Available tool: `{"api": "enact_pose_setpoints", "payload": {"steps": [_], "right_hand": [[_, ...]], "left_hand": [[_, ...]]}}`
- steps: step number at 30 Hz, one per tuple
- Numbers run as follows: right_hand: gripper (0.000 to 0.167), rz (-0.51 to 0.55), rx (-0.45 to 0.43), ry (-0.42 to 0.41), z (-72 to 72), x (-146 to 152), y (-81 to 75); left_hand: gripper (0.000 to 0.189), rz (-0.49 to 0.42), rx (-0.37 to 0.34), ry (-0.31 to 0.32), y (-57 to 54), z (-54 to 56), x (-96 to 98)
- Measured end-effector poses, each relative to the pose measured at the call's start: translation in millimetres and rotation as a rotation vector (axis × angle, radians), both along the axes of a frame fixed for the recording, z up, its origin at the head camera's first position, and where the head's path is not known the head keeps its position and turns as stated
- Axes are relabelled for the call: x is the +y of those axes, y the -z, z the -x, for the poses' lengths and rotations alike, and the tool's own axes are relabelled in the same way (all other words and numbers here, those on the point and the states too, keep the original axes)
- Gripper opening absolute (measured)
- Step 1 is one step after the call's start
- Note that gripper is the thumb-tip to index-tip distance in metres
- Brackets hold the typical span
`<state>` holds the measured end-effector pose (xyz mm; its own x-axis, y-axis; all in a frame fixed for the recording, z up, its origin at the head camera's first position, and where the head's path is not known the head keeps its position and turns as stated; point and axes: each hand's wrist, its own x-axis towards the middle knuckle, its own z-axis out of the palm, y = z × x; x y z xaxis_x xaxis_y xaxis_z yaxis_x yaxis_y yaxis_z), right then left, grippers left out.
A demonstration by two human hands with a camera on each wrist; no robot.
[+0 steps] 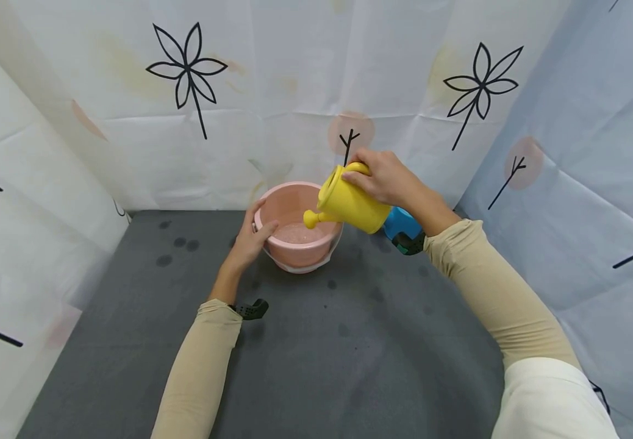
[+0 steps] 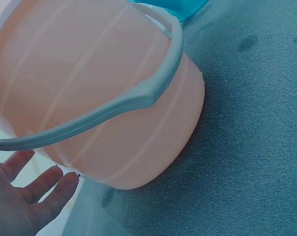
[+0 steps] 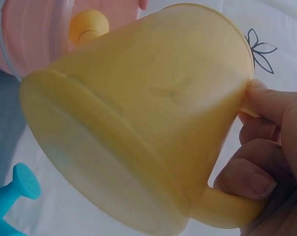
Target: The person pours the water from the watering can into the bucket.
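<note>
A yellow watering can (image 1: 355, 206) is tipped over the pink bucket (image 1: 297, 253), its round spout head pointing down toward the opening. Gripping the can's handle is my right hand (image 1: 386, 178), with the thumb against the can's side and the fingers curled round the handle (image 3: 227, 209). My left hand (image 1: 247, 245) holds the bucket's left rim, its thumb over the edge. In the left wrist view several fingers (image 2: 55, 196) lie beside the outer wall, below the grey handle (image 2: 114, 110). Clear water (image 1: 294, 233) shows at the bucket's bottom.
Behind the yellow can, a blue watering can (image 1: 402, 223) stands on the dark grey tabletop (image 1: 349, 341), its spout (image 3: 24, 182) visible in the right wrist view. Dark wet spots (image 1: 185, 244) mark the cloth. White printed curtains (image 1: 283, 73) enclose the back and sides.
</note>
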<state>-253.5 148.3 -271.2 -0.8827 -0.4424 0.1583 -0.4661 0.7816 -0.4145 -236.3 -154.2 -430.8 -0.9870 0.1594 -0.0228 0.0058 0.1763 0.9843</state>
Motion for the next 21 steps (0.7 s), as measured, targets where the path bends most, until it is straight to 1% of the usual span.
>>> {"api": "enact_pose_setpoints", "payload": {"steps": [1, 6, 15, 21], "right_hand": [[0.027, -0.001, 0.001, -0.002, 0.4, -0.3, 0.1], [0.027, -0.009, -0.004, -0.001, 0.8, -1.3, -1.3], [0.027, -0.007, -0.014, -0.007, 2.5, -0.8, -2.1], [0.026, -0.011, -0.001, -0.020, 2.2, -2.4, -3.6]], "left_hand": [[0.073, 0.001, -0.012, 0.004, -4.8, -2.6, 0.3], [0.074, 0.011, -0.009, 0.004, -3.6, -1.7, -0.3], [0.074, -0.002, -0.008, 0.009, -1.9, -0.4, 0.7], [0.074, 0.011, -0.019, 0.010, -3.4, -2.1, -0.3]]}}
